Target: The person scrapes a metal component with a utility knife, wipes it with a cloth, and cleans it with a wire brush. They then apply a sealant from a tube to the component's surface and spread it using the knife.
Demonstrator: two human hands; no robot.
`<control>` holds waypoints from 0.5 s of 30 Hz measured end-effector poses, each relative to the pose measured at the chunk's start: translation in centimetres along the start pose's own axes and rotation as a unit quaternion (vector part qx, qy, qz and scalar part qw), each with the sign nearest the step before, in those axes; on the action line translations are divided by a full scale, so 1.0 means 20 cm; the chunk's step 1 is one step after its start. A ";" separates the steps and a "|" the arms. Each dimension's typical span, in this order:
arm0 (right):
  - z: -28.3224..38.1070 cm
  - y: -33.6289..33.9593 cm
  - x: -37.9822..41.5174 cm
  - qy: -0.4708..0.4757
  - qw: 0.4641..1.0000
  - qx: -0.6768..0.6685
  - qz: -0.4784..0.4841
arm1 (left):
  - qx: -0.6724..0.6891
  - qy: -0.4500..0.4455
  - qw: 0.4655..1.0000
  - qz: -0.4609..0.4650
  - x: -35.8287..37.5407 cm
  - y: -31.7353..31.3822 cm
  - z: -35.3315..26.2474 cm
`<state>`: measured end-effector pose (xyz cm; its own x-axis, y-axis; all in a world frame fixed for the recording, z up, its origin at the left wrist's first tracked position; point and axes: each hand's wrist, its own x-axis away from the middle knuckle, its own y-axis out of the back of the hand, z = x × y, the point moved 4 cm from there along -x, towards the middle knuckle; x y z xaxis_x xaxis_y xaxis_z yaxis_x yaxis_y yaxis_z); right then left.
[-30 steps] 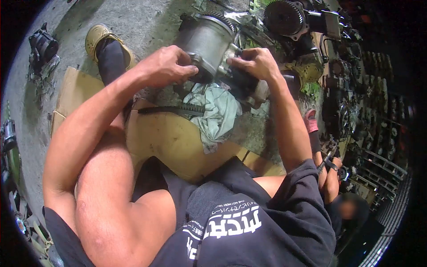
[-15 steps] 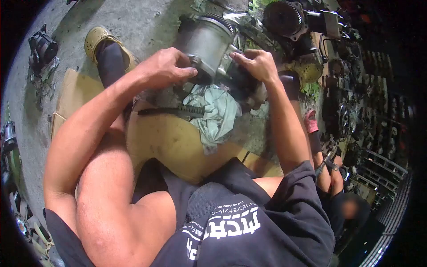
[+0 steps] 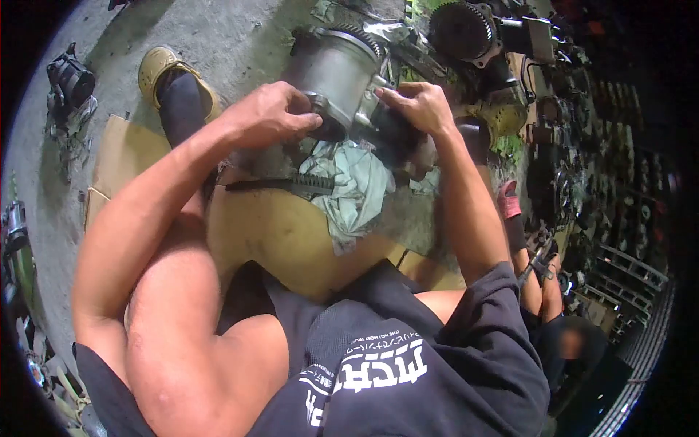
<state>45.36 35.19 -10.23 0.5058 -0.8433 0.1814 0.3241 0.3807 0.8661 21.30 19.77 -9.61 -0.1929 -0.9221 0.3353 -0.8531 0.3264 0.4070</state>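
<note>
the biggest thing in the work is the grey metal motor housing (image 3: 336, 69), a round cylinder that lies on its side on the concrete floor (image 3: 233, 36), just beyond a sheet of cardboard (image 3: 284, 233) and a crumpled pale rag (image 3: 353, 182). it looks like cast metal, so i judge it heavy and fully stiff, and its smooth, maybe oily skin could slip under bare fingers; the safer hold seems to be at the flanged near end, where there are edges to catch, not on the plain barrel. the left hand (image 3: 269, 113) is closed over that near rim, fingers curled on the flange. the right hand (image 3: 419, 105) is also closed, gripping a darker end part (image 3: 389, 135) that sits against the housing. a black toothed strip (image 3: 280, 182) lies flat on the cardboard, near the rag. to the right, another person's hands (image 3: 542, 273) hold a small tool, well apart.
</note>
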 end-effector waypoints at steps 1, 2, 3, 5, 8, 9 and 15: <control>-0.02 -0.01 -0.03 -0.001 1.000 0.018 0.012 | -0.008 -0.009 1.000 0.000 0.00 -0.01 -0.01; -0.05 -0.01 -0.04 -0.006 1.000 0.020 0.015 | -0.004 -0.009 1.000 0.004 -0.01 -0.03 -0.01; -0.08 -0.01 -0.04 -0.025 1.000 0.009 -0.006 | 0.004 -0.008 1.000 0.006 -0.01 -0.06 -0.01; -0.02 -0.01 -0.03 -0.031 0.999 -0.013 -0.030 | 0.013 -0.003 1.000 0.001 -0.01 -0.05 0.00; -0.01 -0.03 -0.04 -0.028 0.997 0.016 -0.071 | 0.026 0.006 1.000 -0.012 0.00 -0.01 0.01; -0.04 -0.02 -0.06 -0.039 0.998 0.018 -0.050 | 0.026 0.006 1.000 -0.011 0.00 -0.01 0.01; -0.05 -0.01 -0.08 -0.048 0.998 0.015 -0.030 | 0.027 0.014 1.000 0.005 -0.01 -0.02 0.01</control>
<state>45.28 36.77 -11.17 0.4074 -0.8972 0.1703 0.3273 0.3175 0.8900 21.60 19.70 -10.05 -0.1894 -0.9122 0.3634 -0.8765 0.3239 0.3561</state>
